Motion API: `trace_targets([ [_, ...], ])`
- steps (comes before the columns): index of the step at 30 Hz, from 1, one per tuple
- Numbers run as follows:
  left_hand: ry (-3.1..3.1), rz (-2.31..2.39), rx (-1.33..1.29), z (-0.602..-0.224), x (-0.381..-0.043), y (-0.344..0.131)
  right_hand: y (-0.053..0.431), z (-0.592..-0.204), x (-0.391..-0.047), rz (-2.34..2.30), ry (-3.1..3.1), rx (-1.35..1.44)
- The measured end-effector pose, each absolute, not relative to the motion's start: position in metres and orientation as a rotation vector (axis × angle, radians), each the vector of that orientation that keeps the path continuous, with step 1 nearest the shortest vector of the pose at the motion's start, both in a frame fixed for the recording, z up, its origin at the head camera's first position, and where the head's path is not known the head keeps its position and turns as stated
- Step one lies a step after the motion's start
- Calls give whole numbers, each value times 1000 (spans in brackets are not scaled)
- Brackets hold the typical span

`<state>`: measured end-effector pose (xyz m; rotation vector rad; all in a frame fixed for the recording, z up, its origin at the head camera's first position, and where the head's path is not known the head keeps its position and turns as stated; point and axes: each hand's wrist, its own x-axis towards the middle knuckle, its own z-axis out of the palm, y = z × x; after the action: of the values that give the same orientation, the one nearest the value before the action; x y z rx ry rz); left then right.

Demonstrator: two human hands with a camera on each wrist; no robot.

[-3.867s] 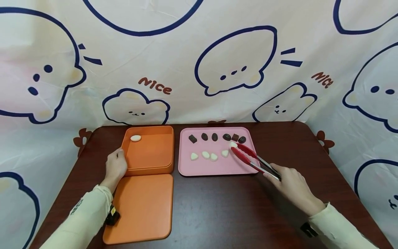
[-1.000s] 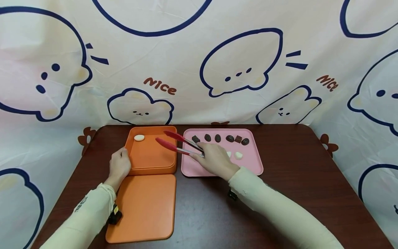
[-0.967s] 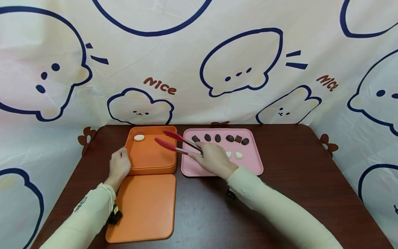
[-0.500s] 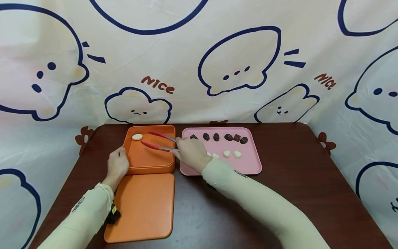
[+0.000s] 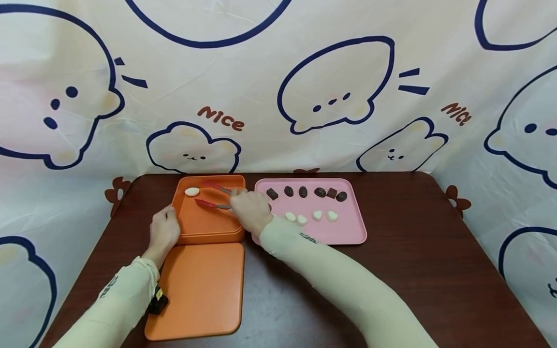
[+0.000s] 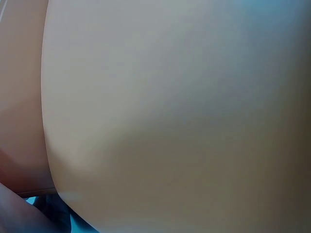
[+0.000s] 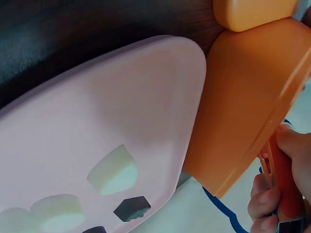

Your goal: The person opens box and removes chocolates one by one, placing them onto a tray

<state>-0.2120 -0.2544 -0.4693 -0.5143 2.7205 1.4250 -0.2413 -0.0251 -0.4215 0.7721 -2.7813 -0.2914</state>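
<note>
In the head view my left hand [image 5: 165, 229] grips the left wall of the orange box [image 5: 209, 238]. Inside the box, near its far left corner, lies one white oval candy [image 5: 192, 192]. My right hand [image 5: 250, 209] holds tongs [image 5: 205, 203] with red tips and metal arms. The two tips stand apart inside the box, just right of the candy, with nothing between them. The right wrist view shows fingers [image 7: 265, 201] curled round the tongs beyond the box wall. A blurred tan surface [image 6: 160, 97] fills most of the left wrist view.
A pink tray [image 5: 344, 234] right of the box bears a back row of dark chocolates [image 5: 302, 192] and a front row of white candies [image 5: 317, 215], partly behind my right hand. An orange lid [image 5: 197, 295] lies flat before the box on the dark table [image 5: 391, 270].
The tongs held a white candy over the tray; that candy now lies in the front row. My right hand has carried the tongs left into the box. My left hand stays put.
</note>
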Motion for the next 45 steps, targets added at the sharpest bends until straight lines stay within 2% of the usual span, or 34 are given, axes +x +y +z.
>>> trace_targets([
  [10, 2728, 1421, -507, -465, -213, -254, -43, -427, -243, -488, -2486, 776],
  [19, 2735, 1400, -497, -465, -212, -253, -47, -428, -243, -556, -2543, 812],
  [31, 2724, 1401, -488, -465, -212, -256, -33, -418, -242, -372, -2688, 873],
  [45, 2749, 1388, -512, -469, -212, -254, -4, -411, -218, -69, -2835, 841],
])
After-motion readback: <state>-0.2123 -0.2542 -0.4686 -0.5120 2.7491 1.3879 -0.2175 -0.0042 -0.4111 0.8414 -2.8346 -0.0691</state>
